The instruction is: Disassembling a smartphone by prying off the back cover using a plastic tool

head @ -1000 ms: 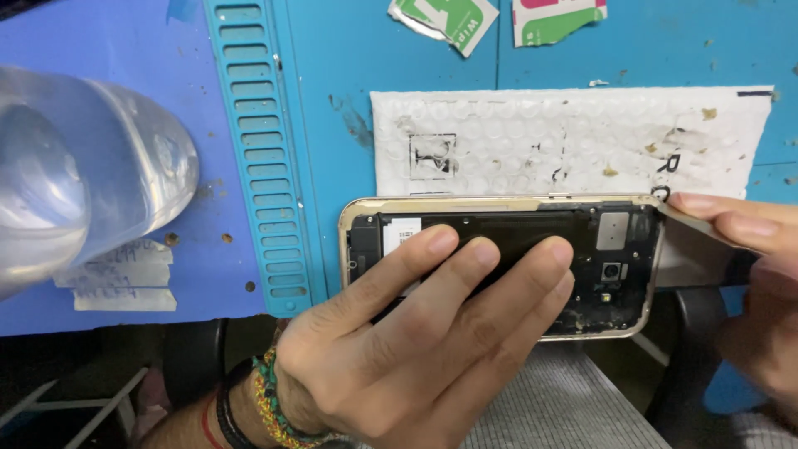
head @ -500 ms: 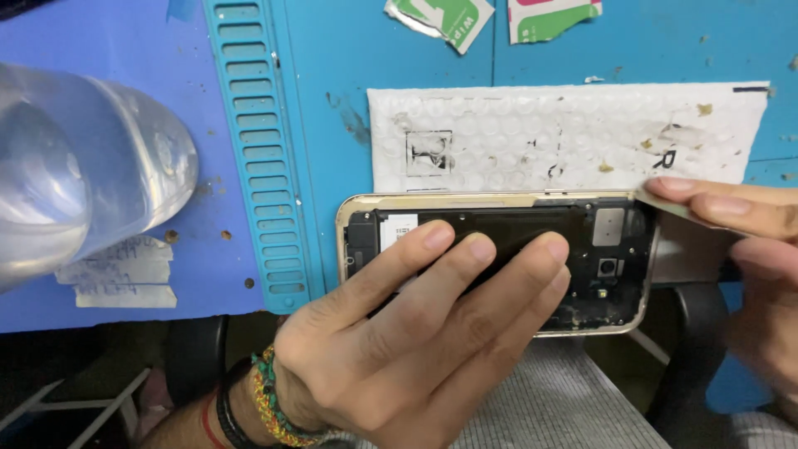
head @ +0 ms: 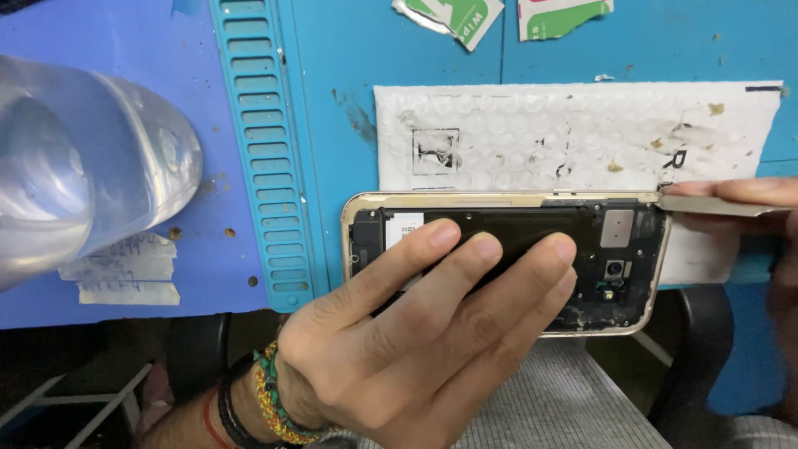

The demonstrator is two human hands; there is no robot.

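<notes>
An opened phone (head: pixel 619 245) with a gold frame lies back side up at the front edge of the blue bench, its black inner parts and camera module showing. My left hand (head: pixel 416 349) holds it from below, with three fingers laid flat across its middle. My right hand (head: pixel 769 249) enters at the right edge and pinches a thin flat metal pry tool (head: pixel 719 205). The tool's tip touches the phone's upper right corner, at the frame edge. Most of my right hand is out of view.
A white padded mailer (head: pixel 565 141) lies under and behind the phone. A clear plastic bottle (head: pixel 83 183) looms at the left. A teal slotted strip (head: pixel 262 150) runs down the mat. Torn stickers (head: pixel 453 17) sit at the far edge, and a grey chair seat (head: pixel 573 407) is below.
My right hand with the pry tool has shifted slightly up and to the right, the tip staying at the phone's upper right corner. My left hand and the phone have barely moved.
</notes>
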